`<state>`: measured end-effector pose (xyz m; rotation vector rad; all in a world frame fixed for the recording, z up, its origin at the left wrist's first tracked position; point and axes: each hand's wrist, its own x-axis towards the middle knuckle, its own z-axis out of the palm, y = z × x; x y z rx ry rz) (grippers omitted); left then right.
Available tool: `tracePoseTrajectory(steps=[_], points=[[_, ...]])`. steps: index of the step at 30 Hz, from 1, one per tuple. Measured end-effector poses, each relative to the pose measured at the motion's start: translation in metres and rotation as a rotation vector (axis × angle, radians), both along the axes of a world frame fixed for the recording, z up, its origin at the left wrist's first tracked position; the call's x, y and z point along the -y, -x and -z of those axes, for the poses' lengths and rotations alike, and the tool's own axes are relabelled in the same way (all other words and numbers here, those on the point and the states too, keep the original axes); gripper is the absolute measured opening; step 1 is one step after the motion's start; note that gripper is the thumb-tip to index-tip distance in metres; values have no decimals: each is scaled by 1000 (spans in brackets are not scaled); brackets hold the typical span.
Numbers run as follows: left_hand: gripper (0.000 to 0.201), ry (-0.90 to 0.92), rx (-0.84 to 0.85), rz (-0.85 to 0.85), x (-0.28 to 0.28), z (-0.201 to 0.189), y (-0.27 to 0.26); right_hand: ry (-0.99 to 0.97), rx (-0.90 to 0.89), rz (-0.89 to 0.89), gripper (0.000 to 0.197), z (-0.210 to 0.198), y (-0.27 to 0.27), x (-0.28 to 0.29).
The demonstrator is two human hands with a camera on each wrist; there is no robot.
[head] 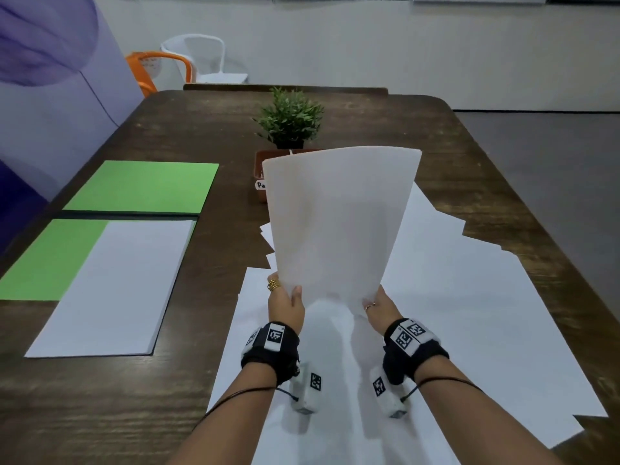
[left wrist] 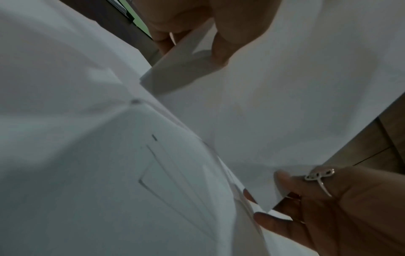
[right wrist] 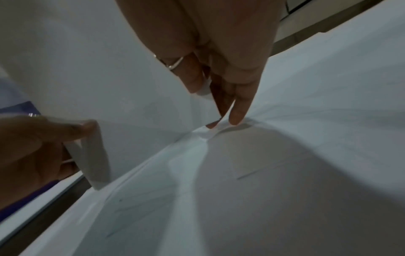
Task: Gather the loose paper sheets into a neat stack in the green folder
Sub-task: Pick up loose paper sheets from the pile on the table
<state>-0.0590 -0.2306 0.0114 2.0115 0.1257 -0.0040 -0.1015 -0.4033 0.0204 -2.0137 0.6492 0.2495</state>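
Note:
Both hands hold a thin bundle of white sheets (head: 339, 223) upright over the middle of the table. My left hand (head: 288, 293) pinches its lower left corner between thumb and fingers (left wrist: 221, 50). My right hand (head: 374, 302) pinches the lower right corner, with its fingertips (right wrist: 235, 117) down by the paper below. The bundle's bottom edge meets the loose sheets (head: 453, 313) spread on the table underneath. The green folder (head: 144, 186) lies open at the left. A neat white stack (head: 114, 286) rests on its near flap.
A small potted plant (head: 290, 122) in a brown pot (head: 260, 169) stands just behind the held bundle. The dark wooden table (head: 208, 135) runs on to the far edge. An orange chair (head: 151, 72) and a white chair (head: 201, 55) stand beyond it.

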Motion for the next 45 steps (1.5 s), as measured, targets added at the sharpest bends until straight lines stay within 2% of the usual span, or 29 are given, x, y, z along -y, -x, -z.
tracePoseTrajectory(steps=[3, 5, 7, 9, 14, 17, 20, 23, 26, 29, 31, 34, 36, 38, 40, 42, 45], points=[[46, -36, 9, -37, -17, -12, -5, 81, 7, -20, 34, -8, -8, -21], [44, -57, 32, -80, -39, -18, -16, 113, 31, -31, 30, -10, -19, -40], [43, -89, 50, -112, -70, -22, -31, 144, 28, -80, 35, -14, -32, -64], [42, -174, 4, -130, -107, -27, -45, 146, -3, -122, 44, -21, -44, -94], [43, -268, -177, -184, -217, -31, -66, -8, -86, -212, 44, -30, -70, -195], [44, -330, -244, -228, -279, -33, -75, -131, -172, -209, 43, -22, -83, -263], [32, -384, -336, -232, -334, -26, -85, -174, -236, -229, 46, -11, -92, -317], [25, -461, -377, -207, -372, -15, -95, -126, -262, -289, 54, 7, -98, -354], [27, -507, -433, -183, -393, -6, -99, -71, -268, -320, 47, 21, -99, -376], [24, -547, -444, -175, -408, 2, -100, -23, -244, -327, 48, 28, -96, -389], [32, -560, -414, -162, -415, 8, -100, -19, -209, -344, 52, 28, -93, -395], [59, -576, -384, -134, -419, 15, -95, 19, -196, -356, 60, 26, -88, -399], [82, -737, -365, -159, -416, 15, -90, 85, -187, -346, 71, 22, -83, -394], [93, -796, -305, -161, -405, 9, -86, 142, -153, -325, 79, 15, -75, -379], [91, -820, -234, -93, -386, 1, -82, 198, -85, -299, 69, 9, -66, -353], [85, -823, -143, -7, -361, -5, -76, 297, -11, -285, 49, 5, -54, -316], [76, -766, -38, 192, -317, -6, -66, 489, 68, -226, 33, 8, -31, -249]])
